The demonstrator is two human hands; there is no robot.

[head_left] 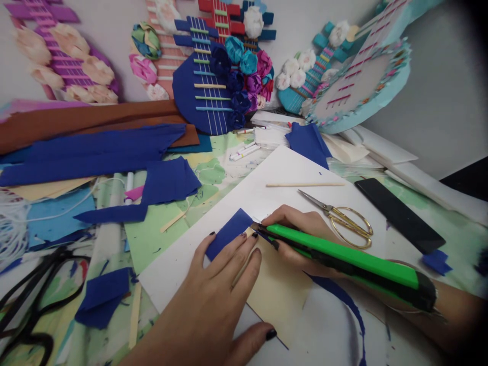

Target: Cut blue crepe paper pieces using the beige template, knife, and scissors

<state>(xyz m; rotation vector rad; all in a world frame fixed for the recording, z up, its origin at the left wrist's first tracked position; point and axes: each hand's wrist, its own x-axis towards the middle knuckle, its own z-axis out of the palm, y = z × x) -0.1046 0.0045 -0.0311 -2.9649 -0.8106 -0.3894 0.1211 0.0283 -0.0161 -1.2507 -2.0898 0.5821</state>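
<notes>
Your left hand (217, 300) lies spread flat, pressing the cream card (278, 295) and the blue paper piece (229, 231) under your fingertips onto the white board (267, 178). Your right hand (301, 239) is wrapped around the green utility knife (343, 256), its tip touching the card's edge just beyond your left fingertips. Gold scissors (343, 218) lie just beyond your right hand.

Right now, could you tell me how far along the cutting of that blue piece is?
Done: a long blue strip already lies trimmed off. In hand: the left hand presses the cream card over the blue paper while the right hand sets the green knife at its corner. Left: blue beyond the card's top edge.
</notes>
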